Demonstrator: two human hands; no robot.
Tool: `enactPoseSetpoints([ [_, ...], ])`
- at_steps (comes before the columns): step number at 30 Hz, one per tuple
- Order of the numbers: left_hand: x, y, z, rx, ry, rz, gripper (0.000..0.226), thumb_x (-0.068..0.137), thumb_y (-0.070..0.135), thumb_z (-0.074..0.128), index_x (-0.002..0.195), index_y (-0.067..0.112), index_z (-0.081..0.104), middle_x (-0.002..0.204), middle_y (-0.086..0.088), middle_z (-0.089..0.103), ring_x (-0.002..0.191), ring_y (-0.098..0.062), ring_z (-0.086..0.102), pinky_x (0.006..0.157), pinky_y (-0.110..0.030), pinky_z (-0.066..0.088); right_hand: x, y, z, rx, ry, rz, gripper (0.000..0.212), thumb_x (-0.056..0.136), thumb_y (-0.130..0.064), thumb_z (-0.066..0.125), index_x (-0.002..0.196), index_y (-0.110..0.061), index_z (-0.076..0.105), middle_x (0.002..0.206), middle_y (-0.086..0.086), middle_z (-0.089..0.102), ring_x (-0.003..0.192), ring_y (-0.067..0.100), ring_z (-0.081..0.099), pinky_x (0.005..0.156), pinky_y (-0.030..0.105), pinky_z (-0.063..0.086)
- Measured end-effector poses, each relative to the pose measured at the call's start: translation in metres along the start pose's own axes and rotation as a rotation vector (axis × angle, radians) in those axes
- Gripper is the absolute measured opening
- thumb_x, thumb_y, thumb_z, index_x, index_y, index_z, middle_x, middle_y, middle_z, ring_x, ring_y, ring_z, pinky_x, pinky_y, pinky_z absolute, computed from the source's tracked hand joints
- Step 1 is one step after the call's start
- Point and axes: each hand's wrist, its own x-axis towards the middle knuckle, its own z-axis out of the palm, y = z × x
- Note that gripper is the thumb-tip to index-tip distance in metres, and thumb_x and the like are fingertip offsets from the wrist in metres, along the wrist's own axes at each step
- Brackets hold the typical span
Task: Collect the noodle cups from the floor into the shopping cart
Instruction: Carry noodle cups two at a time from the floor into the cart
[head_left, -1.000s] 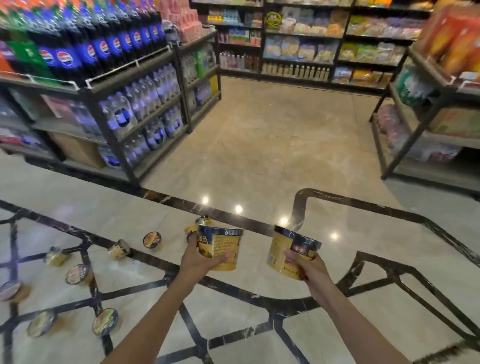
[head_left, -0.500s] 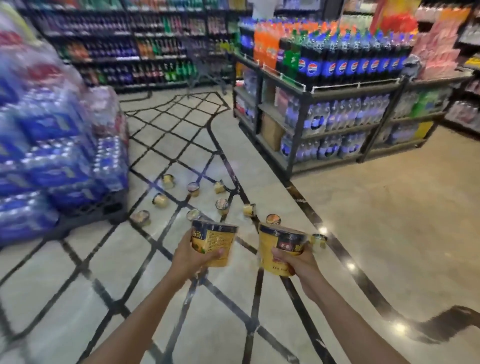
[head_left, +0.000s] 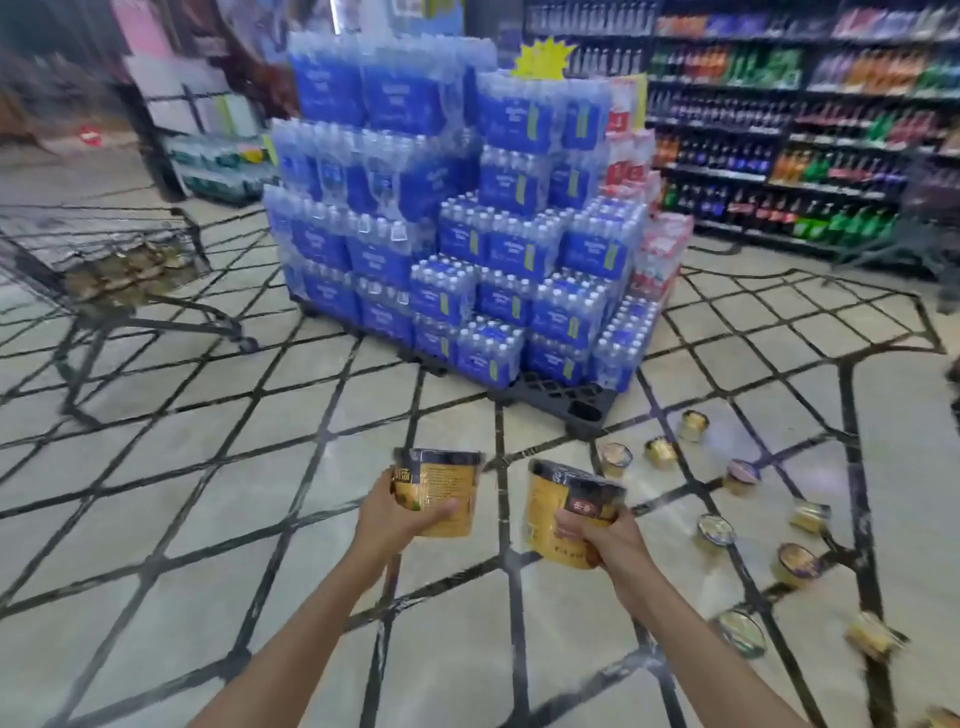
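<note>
We carry one noodle cup in each hand: our left hand (head_left: 387, 525) has its fingers and thumb wrapped round the left cup (head_left: 439, 491), and our right hand (head_left: 605, 540) grips the right cup (head_left: 563, 514) low on its side, both cups held up in front of us and tilted a little. The shopping cart (head_left: 104, 260) stands well apart at the far left, seemingly with cups already heaped in its basket, though blur makes that hard to tell. To do this step well, we judge we should walk over with both grips firm and lower the cups into the basket rather than toss them. More cups (head_left: 717, 530) lie on the floor (head_left: 208, 493) to our right. Compared with half a second ago, our view has swung left: the cola shelves are gone, the water-pack stack (head_left: 457, 218) now fills the centre, and the cart has come into sight
</note>
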Motion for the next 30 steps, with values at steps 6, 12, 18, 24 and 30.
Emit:
enactPoseSetpoints([
  [6, 0.028, -0.024, -0.141, -0.073, 0.26, -0.061, 0.07, 0.054, 0.038, 0.089, 0.112, 0.02, 0.053, 0.098, 0.004, 0.068, 0.088, -0.012, 0.066, 0.069, -0.022, 0.053, 0.071, -0.003, 0.162, -0.061, -0.279, 0.027, 0.069, 0.044, -0.028, 0.09, 0.106, -0.021, 0.061, 0.095, 0.002, 0.074, 0.09, 0.024, 0.069, 0.082, 0.042, 0.057],
  [12, 0.038, -0.049, -0.236, -0.134, 0.509, -0.119, 0.054, 0.06, 0.032, 0.088, 0.102, 0.02, 0.057, 0.092, 0.002, 0.07, 0.085, -0.013, 0.067, 0.065, -0.019, 0.051, 0.114, -0.004, 0.283, -0.113, -0.48, 0.043, 0.067, 0.035, -0.029, 0.092, 0.094, -0.017, 0.064, 0.081, 0.0, 0.074, 0.07, 0.014, 0.07, 0.055, 0.025, 0.054],
  [18, 0.075, -0.07, -0.297, -0.157, 0.638, -0.178, 0.063, 0.057, 0.033, 0.089, 0.109, 0.015, 0.058, 0.095, 0.001, 0.071, 0.085, -0.012, 0.068, 0.069, -0.023, 0.053, 0.17, -0.003, 0.371, -0.176, -0.591, 0.089, 0.086, 0.021, -0.042, 0.095, 0.097, -0.017, 0.065, 0.09, 0.008, 0.075, 0.081, 0.023, 0.072, 0.07, 0.036, 0.058],
  [24, 0.155, -0.064, -0.34, -0.188, 0.748, -0.19, 0.063, 0.056, 0.031, 0.09, 0.105, 0.019, 0.054, 0.098, 0.0, 0.068, 0.088, -0.014, 0.066, 0.077, -0.03, 0.055, 0.253, -0.018, 0.447, -0.19, -0.698, 0.048, 0.048, 0.056, -0.014, 0.087, 0.098, -0.01, 0.066, 0.083, 0.007, 0.072, 0.065, 0.012, 0.071, 0.05, 0.021, 0.053],
  [30, 0.241, -0.044, -0.392, -0.166, 0.79, -0.23, 0.073, 0.05, 0.044, 0.09, 0.11, 0.018, 0.057, 0.099, 0.003, 0.069, 0.09, -0.012, 0.065, 0.077, -0.03, 0.056, 0.345, -0.056, 0.519, -0.251, -0.757, 0.013, 0.081, 0.036, -0.036, 0.092, 0.11, -0.015, 0.064, 0.099, 0.006, 0.074, 0.091, 0.026, 0.07, 0.068, 0.031, 0.054],
])
